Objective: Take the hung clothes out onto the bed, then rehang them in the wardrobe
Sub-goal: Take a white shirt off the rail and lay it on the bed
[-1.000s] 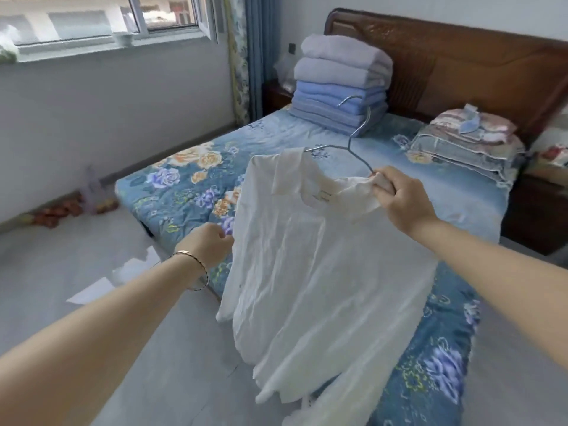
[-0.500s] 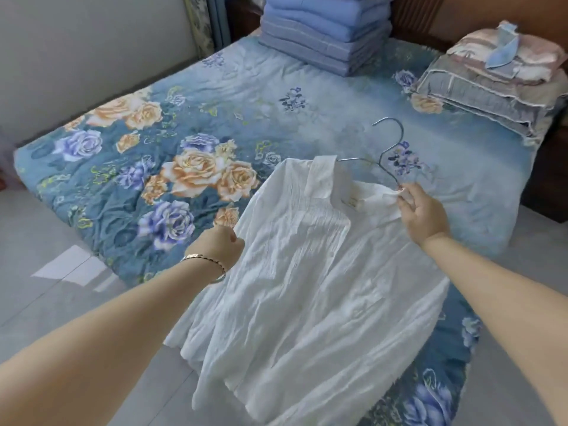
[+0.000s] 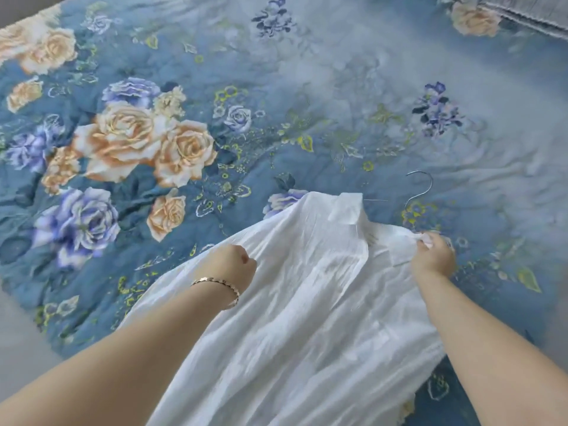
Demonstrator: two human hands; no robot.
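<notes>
Bedspread (image 3: 307, 87) of blue cloth, printed with peach and violet roses, filled nearly all my view and lay rumpled toward two o'clock. Grey floor (image 3: 15, 333) showed at eight o'clock, and the edge of folded grey bedding (image 3: 528, 13) at one o'clock. The white shirt (image 3: 292, 302) lay on the bed at six o'clock, collar toward twelve. The wire hanger (image 3: 425, 186) poked its hook past the collar. My left grip (image 3: 229, 265), bracelet (image 3: 218, 285) at the wrist, was curled into the shirt's nine-o'clock shoulder. My right grip (image 3: 433, 256) pinched the other shoulder's cloth.
</notes>
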